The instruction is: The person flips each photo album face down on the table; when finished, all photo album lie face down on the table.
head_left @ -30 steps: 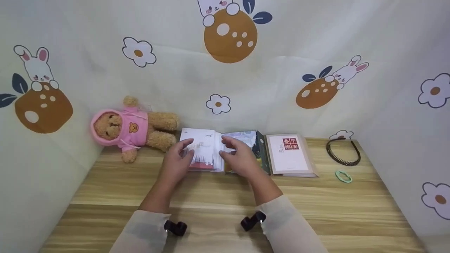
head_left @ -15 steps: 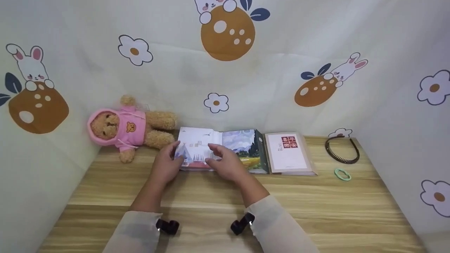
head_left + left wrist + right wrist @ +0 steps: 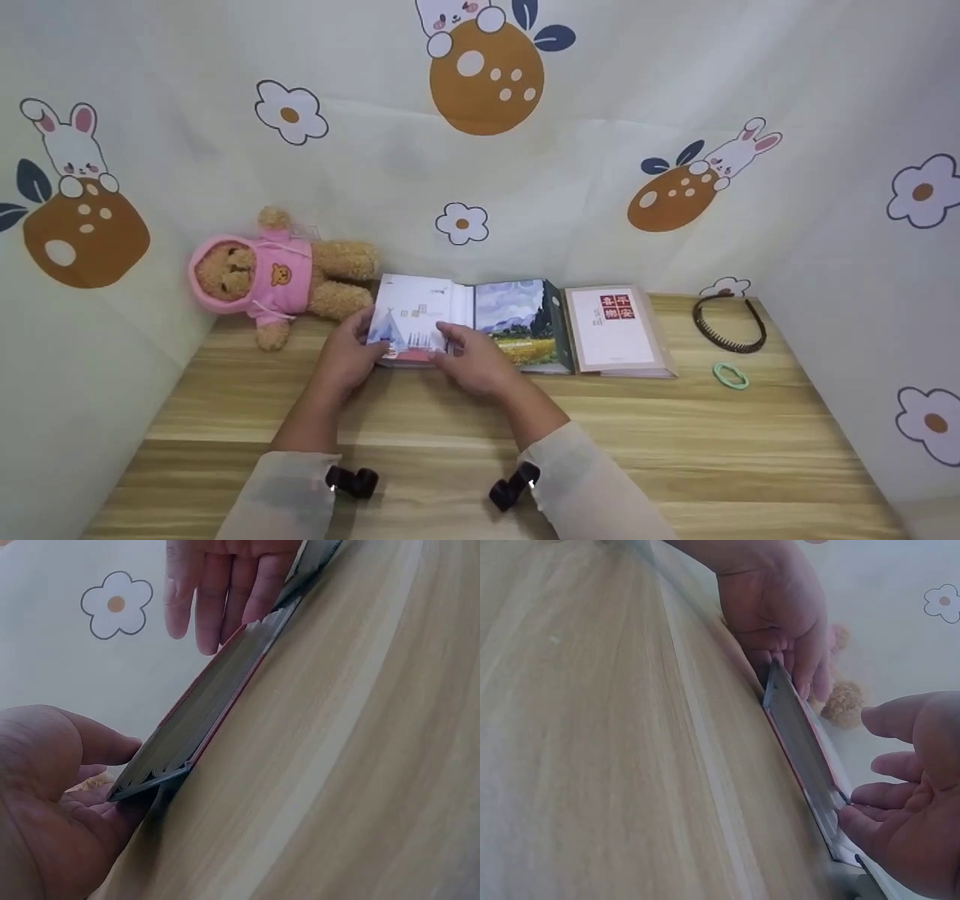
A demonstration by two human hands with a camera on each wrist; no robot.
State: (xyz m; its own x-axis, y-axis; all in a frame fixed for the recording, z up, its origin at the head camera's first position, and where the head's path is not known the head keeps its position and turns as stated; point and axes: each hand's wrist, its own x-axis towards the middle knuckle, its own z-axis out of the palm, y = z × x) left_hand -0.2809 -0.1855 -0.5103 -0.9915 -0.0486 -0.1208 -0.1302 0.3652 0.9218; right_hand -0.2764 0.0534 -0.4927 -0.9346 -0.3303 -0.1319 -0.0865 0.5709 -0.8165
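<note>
A white photo album (image 3: 416, 300) with a printed tent and a red lower edge lies at the left end of a row on the table. My left hand (image 3: 346, 360) grips its left edge, thumb on top and fingers beneath; in the left wrist view that hand (image 3: 67, 787) holds the corner slightly off the wood. My right hand (image 3: 480, 361) lies over the album's right part with loosely extended fingers. In the right wrist view, one finger of the right hand (image 3: 922, 802) touches the album's edge. A landscape-covered album (image 3: 517, 307) adjoins on the right, partly behind the right hand.
A third album (image 3: 615, 322) with red characters ends the row. Left of it all lies a teddy bear (image 3: 274, 274) in a pink hoodie. A dark headband (image 3: 739, 346) and a green hair tie (image 3: 731, 376) sit at the right. A patterned cloth (image 3: 570, 180) hangs behind.
Both hands have moved left and slightly nearer. The left hand has taken hold of the white album's left edge. The right hand has come off the landscape album onto the white one.
</note>
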